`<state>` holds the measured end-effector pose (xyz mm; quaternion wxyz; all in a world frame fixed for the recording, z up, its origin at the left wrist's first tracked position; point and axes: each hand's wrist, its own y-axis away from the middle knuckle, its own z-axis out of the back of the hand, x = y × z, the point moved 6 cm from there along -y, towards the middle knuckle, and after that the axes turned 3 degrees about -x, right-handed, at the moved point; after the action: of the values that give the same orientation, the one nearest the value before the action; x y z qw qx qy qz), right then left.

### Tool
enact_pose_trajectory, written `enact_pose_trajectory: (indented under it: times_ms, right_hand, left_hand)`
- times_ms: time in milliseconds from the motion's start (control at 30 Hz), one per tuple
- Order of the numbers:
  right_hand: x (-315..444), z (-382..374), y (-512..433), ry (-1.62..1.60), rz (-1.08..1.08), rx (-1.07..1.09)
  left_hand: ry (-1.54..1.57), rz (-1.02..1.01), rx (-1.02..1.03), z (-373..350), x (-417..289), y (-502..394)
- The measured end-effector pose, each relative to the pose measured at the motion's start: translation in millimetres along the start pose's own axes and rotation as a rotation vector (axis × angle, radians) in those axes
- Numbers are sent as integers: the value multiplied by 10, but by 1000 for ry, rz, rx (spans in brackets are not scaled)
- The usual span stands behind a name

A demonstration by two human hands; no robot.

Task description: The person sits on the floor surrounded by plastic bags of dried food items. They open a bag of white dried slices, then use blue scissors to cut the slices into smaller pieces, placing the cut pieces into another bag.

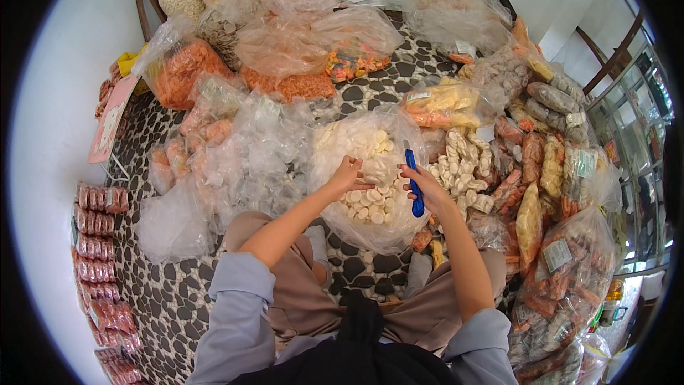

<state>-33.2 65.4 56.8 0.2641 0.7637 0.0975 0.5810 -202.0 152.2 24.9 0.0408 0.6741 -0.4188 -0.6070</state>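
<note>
A blue snap-off utility knife (pixel 413 184) is gripped in my right hand (pixel 427 190), its metal blade extended and pointing away from me. My left hand (pixel 347 177) has its thumb and fingers around the edge of a small clear plastic packet (pixel 378 171) of pale pieces. Both hands are above a large open clear bag (pixel 368 238) that stands on the floor between my feet. Inside it lie many round, cream-coloured raw crackers (pixel 368 206). The packet's far side partly blends with the crackers behind it.
Clear bags (pixel 262 155) lie on my left, beside packets of orange snacks (pixel 176 155). Large snack bags (pixel 288 83) stand at the back. Packed snacks (pixel 534 160) and a full bag (pixel 566 262) crowd the right. Reddish packs (pixel 96 246) line the left wall above pebble-patterned flooring (pixel 160 299).
</note>
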Motion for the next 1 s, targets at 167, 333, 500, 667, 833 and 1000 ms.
enact_pose_trajectory:
  times_ms: [167, 333, 500, 667, 833, 1000]
  right_hand:
    - [-70, 7, -69, 115, 51, -8]
    - [-131, 113, -172, -30, 80, -135]
    - [-339, 207, -301, -253, -40, -160]
    - [-562, 257, -433, -505, -172, -169]
    - [-549, 192, -472, -660, -142, -52]
    - [-485, 190, -404, -236, -61, -156]
  left_hand:
    - [-44, 24, 145, -48, 33, 26]
    - [-280, -11, 132, -21, -42, 39]
    - [-266, -108, 171, -28, -140, 88]
    - [-160, -251, 204, -68, -131, 121]
    - [-185, -147, 84, -22, 6, 29]
    - [-108, -213, 145, -85, -42, 31]
